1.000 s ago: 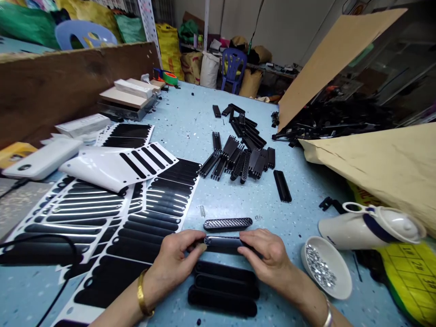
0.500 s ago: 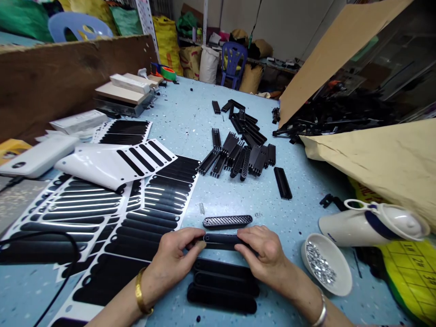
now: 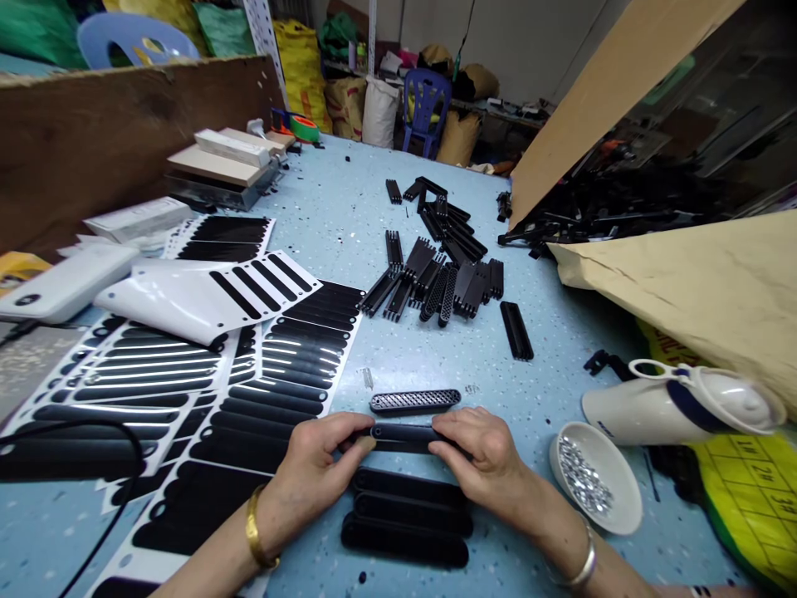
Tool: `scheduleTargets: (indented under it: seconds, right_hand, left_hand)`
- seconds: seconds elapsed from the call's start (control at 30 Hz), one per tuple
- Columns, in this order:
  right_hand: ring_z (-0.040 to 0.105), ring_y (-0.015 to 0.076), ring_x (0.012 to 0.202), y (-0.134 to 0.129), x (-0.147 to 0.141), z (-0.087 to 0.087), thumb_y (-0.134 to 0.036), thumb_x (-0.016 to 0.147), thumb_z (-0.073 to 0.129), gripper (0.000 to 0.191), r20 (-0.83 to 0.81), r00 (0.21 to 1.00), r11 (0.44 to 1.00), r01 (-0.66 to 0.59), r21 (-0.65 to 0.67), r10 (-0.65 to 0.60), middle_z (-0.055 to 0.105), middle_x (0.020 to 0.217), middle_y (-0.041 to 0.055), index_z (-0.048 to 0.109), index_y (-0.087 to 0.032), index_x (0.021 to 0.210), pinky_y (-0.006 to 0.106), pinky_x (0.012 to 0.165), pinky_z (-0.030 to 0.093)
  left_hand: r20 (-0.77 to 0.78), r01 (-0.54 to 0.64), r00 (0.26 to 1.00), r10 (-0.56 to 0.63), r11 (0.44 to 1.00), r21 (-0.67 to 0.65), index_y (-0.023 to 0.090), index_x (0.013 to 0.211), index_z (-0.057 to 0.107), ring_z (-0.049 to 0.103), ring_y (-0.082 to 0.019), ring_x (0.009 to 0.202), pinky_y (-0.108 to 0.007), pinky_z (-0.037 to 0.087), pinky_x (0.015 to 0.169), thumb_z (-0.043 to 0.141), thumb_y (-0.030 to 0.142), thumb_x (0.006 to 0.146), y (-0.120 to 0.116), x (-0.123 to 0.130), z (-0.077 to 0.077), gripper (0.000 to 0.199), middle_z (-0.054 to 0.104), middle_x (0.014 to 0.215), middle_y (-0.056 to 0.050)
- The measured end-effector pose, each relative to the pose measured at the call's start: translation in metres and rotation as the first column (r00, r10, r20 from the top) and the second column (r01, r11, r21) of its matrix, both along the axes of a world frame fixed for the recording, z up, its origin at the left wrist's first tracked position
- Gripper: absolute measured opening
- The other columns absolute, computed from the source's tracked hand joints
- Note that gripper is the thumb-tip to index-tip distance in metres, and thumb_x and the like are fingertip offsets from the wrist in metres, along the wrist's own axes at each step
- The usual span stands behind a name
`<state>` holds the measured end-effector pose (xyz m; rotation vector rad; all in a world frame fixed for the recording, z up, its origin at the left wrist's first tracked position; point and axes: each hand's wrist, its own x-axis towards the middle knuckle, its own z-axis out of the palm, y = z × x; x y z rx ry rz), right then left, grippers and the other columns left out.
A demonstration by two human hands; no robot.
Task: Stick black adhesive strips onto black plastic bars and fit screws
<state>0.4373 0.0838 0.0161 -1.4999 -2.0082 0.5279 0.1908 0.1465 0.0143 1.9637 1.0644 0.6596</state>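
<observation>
While both hands pinch the slim black bar (image 3: 404,434), three dark bars (image 3: 404,541) lie side by side nearest me, just below it. L hand (image 3: 311,469) has thumb + fingers closed narrow on its L end, R hand (image 3: 489,453) same on the R end; bar's approx. level, just short of the lattice bar (image 3: 415,402). Its top looks like a separate layer, can't confirm. My guess: uneven thumb pressure could skew it, and a slack fingertip could let one end drop onto the dark bars. R forearm's near the white bowl (image 3: 626,490) w/ loose shiny bits (image 3: 585,477); an elbow swing outward could tip it. White mug (image 3: 647,411) is tilted just beyond.

Speckled blue table (image 3: 330,216): overlapping sticker sheets (image 3: 299,386) on L side, messy pile of black pcs. (image 3: 448,291) mid-table, tan board (image 3: 610,91) leaning on R side, wooden board (image 3: 124,133) along L edge. Far back: blue chair (image 3: 425,100), white sack (image 3: 379,112), yellow bag (image 3: 302,79), grey wall etc.
</observation>
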Motion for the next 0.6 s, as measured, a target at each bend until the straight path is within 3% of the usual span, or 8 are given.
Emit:
scheduleTargets:
  seconds: [0.33, 0.47, 0.6]
  right_hand:
    - [0.066, 0.0214, 0.076, 0.0036, -0.0048, 0.0045, -0.020, 0.087, 0.062, 0.013, -0.010, 1.000, 1.000, -0.004, 0.018, 0.005, 0.073, 0.087, 0.0081, 0.073, -0.016, 0.094, 0.036, 0.071, 0.047]
    - [0.066, 0.0209, 0.075, 0.0044, -0.0051, 0.0054, -0.019, 0.086, 0.063, 0.013, -0.027, 1.000, 1.000, -0.012, 0.020, 0.012, 0.073, 0.086, 0.0080, 0.073, -0.016, 0.092, 0.036, 0.070, 0.048]
    - [0.066, 0.0209, 0.074, 0.0046, -0.0049, 0.0037, -0.019, 0.086, 0.063, 0.013, -0.048, 0.999, 1.000, -0.006, 0.019, 0.007, 0.073, 0.085, 0.0081, 0.074, -0.016, 0.092, 0.036, 0.069, 0.049]
  left_hand:
    - [0.000, -0.009, 1.000, 0.009, 1.000, 0.028, 0.020, 0.094, 0.072, 0.071, -0.015, 0.073, -0.025, 0.057, 0.069, 0.060, 0.025, 0.085, -0.0002, 0.0002, -0.0002, 0.016, 0.076, 0.086, 0.000]
    - [0.011, -0.080, 0.997, 0.079, 0.992, 0.096, 0.022, 0.097, 0.072, 0.070, -0.013, 0.064, -0.022, 0.057, 0.062, 0.063, 0.024, 0.084, -0.0016, 0.0004, -0.0029, 0.016, 0.077, 0.081, 0.002]
    - [0.058, -0.033, 0.998, 0.022, 0.982, 0.187, 0.023, 0.098, 0.073, 0.074, -0.013, 0.079, -0.021, 0.059, 0.076, 0.062, 0.020, 0.085, -0.0006, -0.0006, -0.0070, 0.018, 0.078, 0.092, 0.001]
